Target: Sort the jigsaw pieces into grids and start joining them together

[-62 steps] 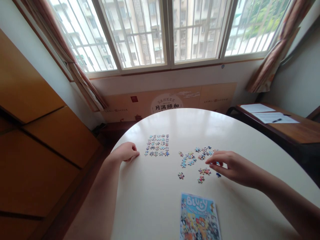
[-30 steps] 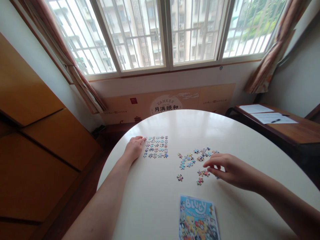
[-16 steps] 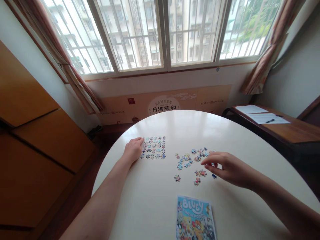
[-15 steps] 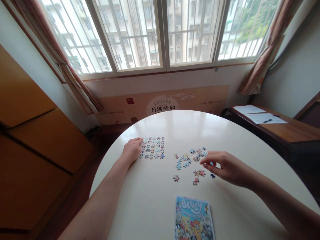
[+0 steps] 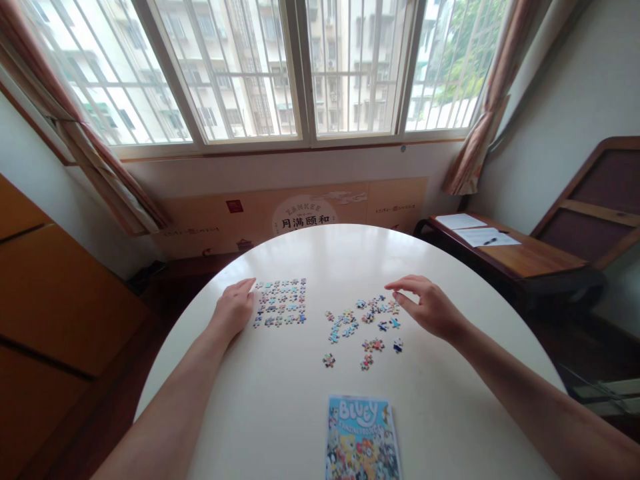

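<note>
Small jigsaw puzzle pieces (image 5: 293, 308) lie in neat, spaced rows on the left part of the white round table (image 5: 280, 413). My left hand (image 5: 235, 308) rests at the left edge of these rows, fingers stretched out near the far-left corner piece. Loose jigsaw pieces (image 5: 345, 325) are scattered right of the middle, some touching or overlapping. Over the far right side of this scatter is my right hand (image 5: 427, 307), thumb and index finger apart, with nothing visible between them.
A blue Bluey picture booklet or box (image 5: 363, 440) lies near the front of the table. To the right, a wooden side table (image 5: 540, 257) carries paper sheets (image 5: 487, 237) and a pen (image 5: 491, 241). Barred windows (image 5: 280, 73) and curtains (image 5: 480, 150) are behind.
The camera view has turned to the right. My right hand has moved toward the far side of the loose pieces, uncovering some blue ones. My left hand stays beside the rows.
</note>
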The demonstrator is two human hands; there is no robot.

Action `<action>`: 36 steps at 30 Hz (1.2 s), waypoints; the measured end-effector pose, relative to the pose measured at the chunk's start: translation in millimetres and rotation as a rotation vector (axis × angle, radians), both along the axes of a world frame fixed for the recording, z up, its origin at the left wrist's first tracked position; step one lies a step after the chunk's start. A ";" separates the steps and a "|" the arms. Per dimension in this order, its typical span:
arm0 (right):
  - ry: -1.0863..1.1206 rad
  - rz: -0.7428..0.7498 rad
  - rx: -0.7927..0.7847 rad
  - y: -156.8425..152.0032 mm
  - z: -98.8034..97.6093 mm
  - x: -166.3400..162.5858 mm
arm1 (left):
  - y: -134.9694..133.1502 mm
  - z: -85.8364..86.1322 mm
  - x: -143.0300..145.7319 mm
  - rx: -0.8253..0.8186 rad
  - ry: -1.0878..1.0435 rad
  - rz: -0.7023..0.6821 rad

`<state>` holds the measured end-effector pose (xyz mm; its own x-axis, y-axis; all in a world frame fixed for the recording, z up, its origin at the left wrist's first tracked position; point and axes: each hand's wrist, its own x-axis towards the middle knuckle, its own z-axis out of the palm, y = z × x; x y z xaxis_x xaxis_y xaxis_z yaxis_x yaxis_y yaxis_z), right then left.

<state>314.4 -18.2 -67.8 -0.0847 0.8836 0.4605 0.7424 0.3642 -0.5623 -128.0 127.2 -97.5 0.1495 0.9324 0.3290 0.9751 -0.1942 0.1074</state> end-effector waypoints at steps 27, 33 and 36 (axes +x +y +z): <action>-0.525 0.029 -0.456 45.8 43.1 -59.0 | 13.9 30.2 0.2 -0.073 -0.042 0.371; -0.624 0.087 -0.538 66.0 52.8 -72.0 | 22.3 25.7 -12.2 -0.073 -0.126 0.368; -0.680 0.064 -0.541 65.1 54.4 -77.6 | 22.7 26.7 -11.0 -0.096 -0.131 0.377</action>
<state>236.9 46.8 -13.4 -0.2460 0.9504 -0.1901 0.9672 0.2278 -0.1128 -139.1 150.0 -70.8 -0.2459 0.9412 0.2318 0.9530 0.1911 0.2353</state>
